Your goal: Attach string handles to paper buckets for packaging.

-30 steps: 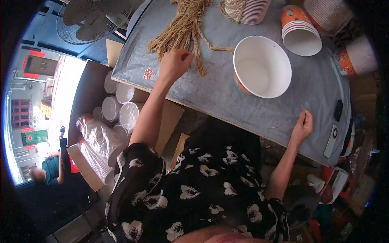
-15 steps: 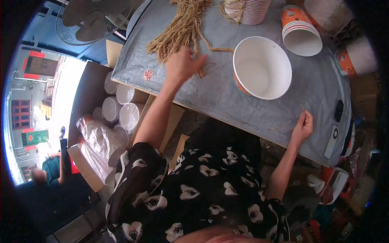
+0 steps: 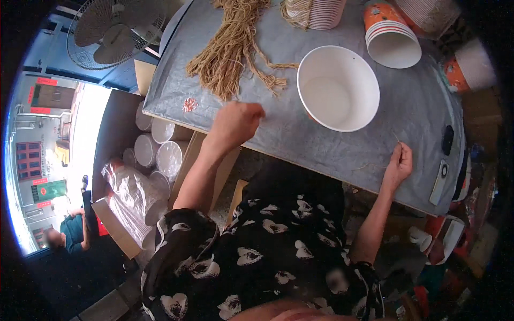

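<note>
Grey table (image 3: 342, 152) fills the upper middle of the head view, its near edge running from upper left down to lower right. One large white paper bowl (image 3: 338, 88) stands upright and empty near its middle. One bundle of tan twine (image 3: 233, 45) lies to the left of the bowl, its long axis running from the far edge toward the person, cut ends fanned out at the near end, with a few loose strands trailing right toward the bowl. Three stacks of paper cups sit along the far edge: a striped stack (image 3: 316, 12) with twine draped on it, an orange stack (image 3: 390, 35) with its open mouth tilted toward the person and showing nothing inside, and one more (image 3: 428, 13) at the rim of the picture. Below the table on the left, a cardboard box (image 3: 120, 139) holds about five lidded clear tubs (image 3: 160, 155); their contents cannot be made out.

One left hand (image 3: 238, 122) rests at the near table edge just below the twine's ends, fingers curled under into a loose fist; whether it grips anything cannot be told. One right hand (image 3: 399, 163) lies at the right table edge, thumb and fingertips pinched on a single thin strand (image 3: 397, 138) that points up and away.
</note>
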Demonstrator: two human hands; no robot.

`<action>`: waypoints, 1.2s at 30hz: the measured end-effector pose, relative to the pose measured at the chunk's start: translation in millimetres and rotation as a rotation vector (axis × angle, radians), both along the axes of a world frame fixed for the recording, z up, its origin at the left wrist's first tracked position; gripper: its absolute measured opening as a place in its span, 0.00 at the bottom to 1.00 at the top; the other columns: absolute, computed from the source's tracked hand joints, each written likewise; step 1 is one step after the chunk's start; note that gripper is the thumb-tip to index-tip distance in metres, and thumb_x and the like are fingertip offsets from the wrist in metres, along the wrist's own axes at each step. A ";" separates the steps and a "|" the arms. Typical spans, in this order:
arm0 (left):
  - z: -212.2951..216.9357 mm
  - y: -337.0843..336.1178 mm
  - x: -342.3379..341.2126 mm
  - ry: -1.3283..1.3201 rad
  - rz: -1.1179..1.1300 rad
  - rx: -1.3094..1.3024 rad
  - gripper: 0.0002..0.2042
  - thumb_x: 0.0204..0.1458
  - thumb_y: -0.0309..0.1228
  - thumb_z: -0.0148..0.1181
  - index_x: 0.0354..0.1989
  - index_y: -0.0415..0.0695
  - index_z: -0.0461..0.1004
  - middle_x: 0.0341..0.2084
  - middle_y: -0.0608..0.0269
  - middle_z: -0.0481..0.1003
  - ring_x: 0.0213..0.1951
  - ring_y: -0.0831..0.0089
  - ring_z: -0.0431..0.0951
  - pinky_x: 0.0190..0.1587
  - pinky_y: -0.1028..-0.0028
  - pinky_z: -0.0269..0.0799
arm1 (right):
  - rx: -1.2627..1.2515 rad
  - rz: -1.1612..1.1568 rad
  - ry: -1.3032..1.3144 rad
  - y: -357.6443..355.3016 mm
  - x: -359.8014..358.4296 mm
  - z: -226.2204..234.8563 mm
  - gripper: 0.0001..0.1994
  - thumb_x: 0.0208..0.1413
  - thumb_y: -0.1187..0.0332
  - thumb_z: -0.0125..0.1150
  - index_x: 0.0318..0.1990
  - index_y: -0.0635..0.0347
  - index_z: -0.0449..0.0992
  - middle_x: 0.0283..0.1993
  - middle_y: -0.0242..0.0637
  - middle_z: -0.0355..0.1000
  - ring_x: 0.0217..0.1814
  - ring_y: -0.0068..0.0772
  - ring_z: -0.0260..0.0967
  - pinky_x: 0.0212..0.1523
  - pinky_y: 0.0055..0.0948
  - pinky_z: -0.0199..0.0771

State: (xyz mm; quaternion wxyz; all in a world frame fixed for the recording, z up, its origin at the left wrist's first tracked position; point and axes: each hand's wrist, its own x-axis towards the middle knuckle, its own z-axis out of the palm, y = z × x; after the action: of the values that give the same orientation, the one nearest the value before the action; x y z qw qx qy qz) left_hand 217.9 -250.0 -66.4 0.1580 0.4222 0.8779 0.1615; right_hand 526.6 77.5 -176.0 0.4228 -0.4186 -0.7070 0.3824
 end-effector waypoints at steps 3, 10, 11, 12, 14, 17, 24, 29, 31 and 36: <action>-9.6 33.5 -5.3 0.174 0.099 0.312 0.09 0.53 0.25 0.54 0.40 0.47 0.79 0.31 0.55 0.81 0.35 0.54 0.82 0.40 0.55 0.76 | -0.013 0.009 0.048 0.7 0.5 0.2 0.08 0.64 0.70 0.59 0.46 0.66 0.77 0.40 0.30 0.77 0.39 0.18 0.70 0.40 0.22 0.70; -9.6 77.1 -33.8 0.248 0.155 0.063 0.21 0.60 0.50 0.53 0.55 0.50 0.71 0.34 0.50 0.80 0.34 0.48 0.82 0.35 0.53 0.77 | 0.001 0.001 0.037 -5.9 -5.0 7.5 0.09 0.65 0.69 0.59 0.44 0.66 0.78 0.37 0.29 0.76 0.38 0.18 0.69 0.40 0.23 0.70; -7.1 65.9 -31.0 0.275 0.159 0.123 0.19 0.60 0.50 0.53 0.51 0.50 0.74 0.29 0.51 0.80 0.33 0.49 0.82 0.35 0.53 0.77 | -0.001 -0.005 0.015 -5.7 -4.7 6.6 0.09 0.65 0.69 0.58 0.45 0.66 0.77 0.37 0.29 0.76 0.38 0.18 0.69 0.40 0.22 0.70; -4.6 52.6 -29.4 0.302 0.163 0.180 0.18 0.60 0.50 0.54 0.48 0.50 0.77 0.25 0.51 0.80 0.32 0.50 0.82 0.35 0.53 0.77 | -0.006 -0.011 -0.007 -5.8 -4.6 5.2 0.09 0.65 0.69 0.58 0.45 0.66 0.77 0.37 0.29 0.76 0.37 0.17 0.68 0.40 0.22 0.70; 9.0 25.9 -24.5 0.055 0.086 0.254 0.15 0.61 0.43 0.58 0.51 0.49 0.79 0.31 0.54 0.82 0.26 0.60 0.81 0.29 0.63 0.76 | -0.013 -0.002 0.022 -4.2 -4.1 4.7 0.09 0.65 0.69 0.58 0.45 0.66 0.77 0.37 0.29 0.75 0.37 0.17 0.68 0.39 0.22 0.69; 6.7 0.4 -30.3 -0.239 0.125 0.399 0.14 0.61 0.33 0.60 0.53 0.48 0.78 0.29 0.61 0.82 0.21 0.80 0.77 0.25 0.74 0.74 | -0.011 0.015 0.055 -5.8 -5.7 7.9 0.09 0.65 0.69 0.58 0.45 0.66 0.77 0.37 0.28 0.75 0.37 0.16 0.67 0.38 0.21 0.68; -32.2 -10.9 -34.4 0.146 -0.062 0.284 0.16 0.52 0.20 0.50 0.45 0.50 0.80 0.50 0.60 0.77 0.44 0.50 0.79 0.45 0.58 0.77 | -0.034 -0.002 0.011 -5.3 2.6 6.6 0.09 0.65 0.70 0.58 0.45 0.65 0.78 0.36 0.29 0.75 0.36 0.17 0.68 0.38 0.22 0.69; 11.6 -40.2 -17.3 0.040 0.148 0.183 0.13 0.54 0.21 0.50 0.43 0.46 0.81 0.38 0.50 0.81 0.37 0.55 0.82 0.40 0.62 0.76 | -0.150 -0.008 0.064 -21.0 -13.4 32.1 0.08 0.63 0.71 0.59 0.45 0.65 0.79 0.33 0.26 0.72 0.28 0.13 0.60 0.28 0.18 0.60; 21.9 -36.2 2.4 -0.221 0.143 0.282 0.12 0.56 0.21 0.54 0.47 0.42 0.79 0.35 0.53 0.82 0.32 0.68 0.82 0.35 0.71 0.75 | -0.307 0.050 0.185 -40.4 -21.9 55.4 0.08 0.61 0.71 0.61 0.44 0.65 0.80 0.28 0.24 0.68 0.26 0.15 0.58 0.26 0.19 0.58; 30.8 -2.9 73.4 -0.690 -0.028 0.485 0.10 0.59 0.22 0.57 0.48 0.40 0.79 0.35 0.60 0.82 0.31 0.78 0.80 0.33 0.76 0.77 | -0.414 0.279 0.357 -89.4 -38.9 105.2 0.05 0.60 0.72 0.62 0.39 0.64 0.79 0.27 0.25 0.70 0.23 0.14 0.61 0.24 0.19 0.61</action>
State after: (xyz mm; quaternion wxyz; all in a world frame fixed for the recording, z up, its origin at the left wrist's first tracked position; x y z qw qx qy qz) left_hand 291.2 -252.9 -35.6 0.3411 0.3802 0.7041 0.4933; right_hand 487.7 -11.9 -70.8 0.3894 -0.3207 -0.5795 0.6401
